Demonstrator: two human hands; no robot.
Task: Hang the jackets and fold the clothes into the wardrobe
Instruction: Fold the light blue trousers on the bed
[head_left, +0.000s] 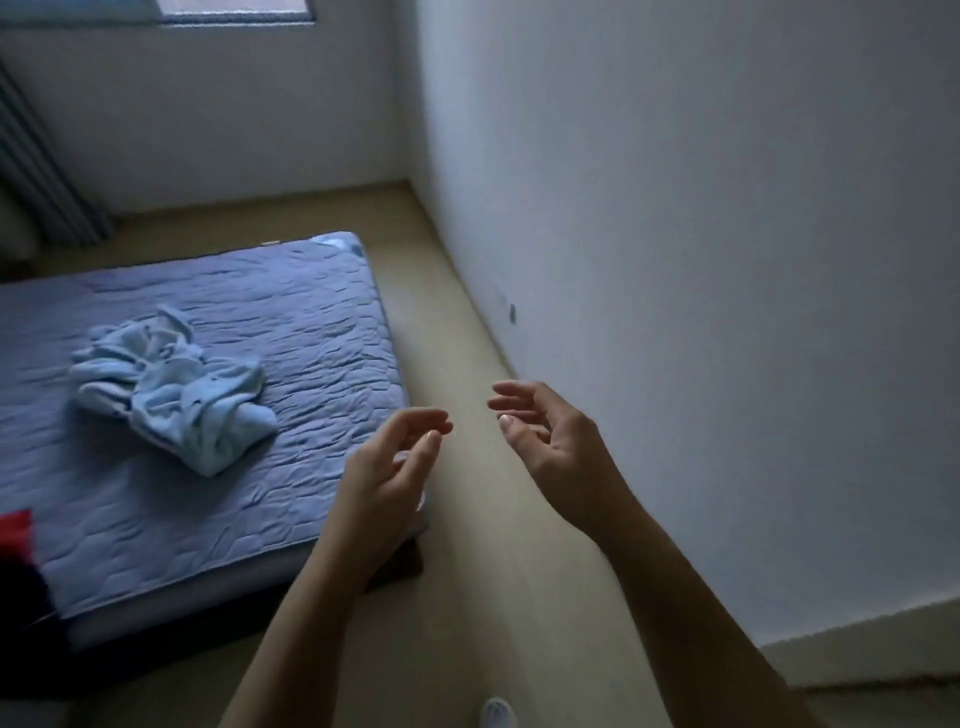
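Note:
A crumpled light-blue garment (171, 389) lies in a heap on the blue quilted mattress (270, 312). A red and dark piece of clothing (15, 551) shows at the mattress's left edge, mostly cut off by the frame. My left hand (389, 467) hovers over the mattress's near right corner with fingers loosely curled, holding nothing. My right hand (550, 441) is raised above the floor beside the wall, fingers relaxed and empty. Both hands are well to the right of the blue garment. No wardrobe is in view.
A strip of beige floor (467, 597) runs between the mattress and the white wall (675, 260) on the right. A window (234, 10) sits high on the far wall, and a grey curtain (41, 182) hangs at the far left. A white shoe tip (497, 713) shows at the bottom.

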